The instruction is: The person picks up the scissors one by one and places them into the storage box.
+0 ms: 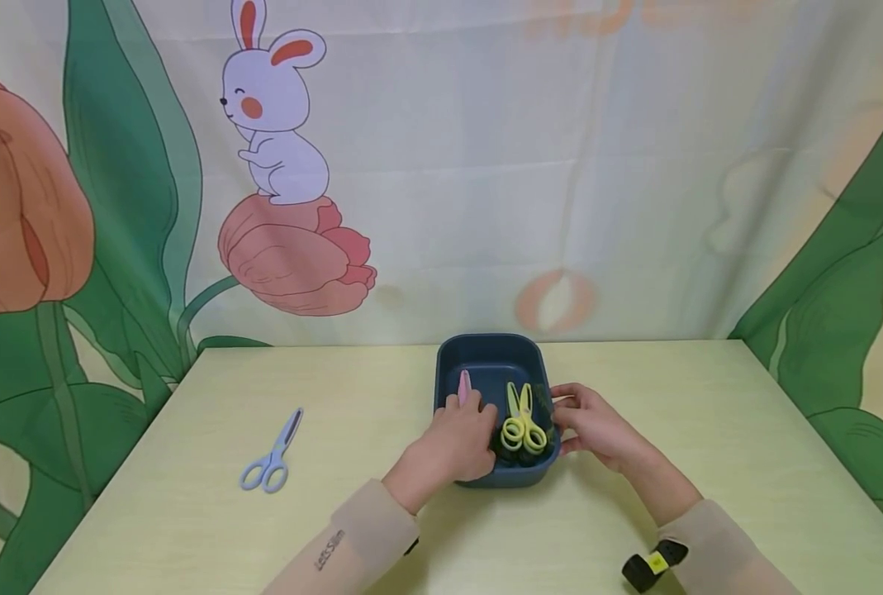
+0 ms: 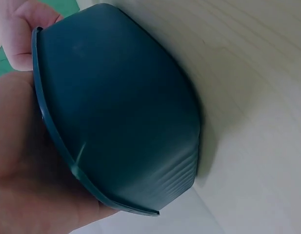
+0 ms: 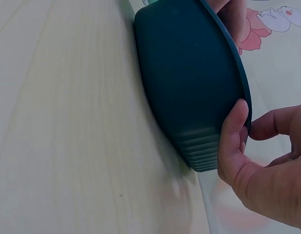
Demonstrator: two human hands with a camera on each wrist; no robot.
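A dark blue plastic bin (image 1: 504, 478) stands on the table. My left hand (image 1: 458, 438) reaches over its left side with curled fingers, gripping pink scissors (image 1: 465, 382); their tip shows past the fingers, while the handles are hidden. Yellow-green scissors (image 1: 524, 426) lie at the right inside the bin, handles toward me, with dark things partly showing under them. At the right rim, my right hand (image 3: 267, 156) pinches the bin between thumb and fingers.
Light blue scissors (image 1: 272, 463) lie on the pale wooden table (image 1: 173, 537), left of the bin. Behind the table's back edge hangs a printed curtain (image 1: 441, 165) with a rabbit and flowers.
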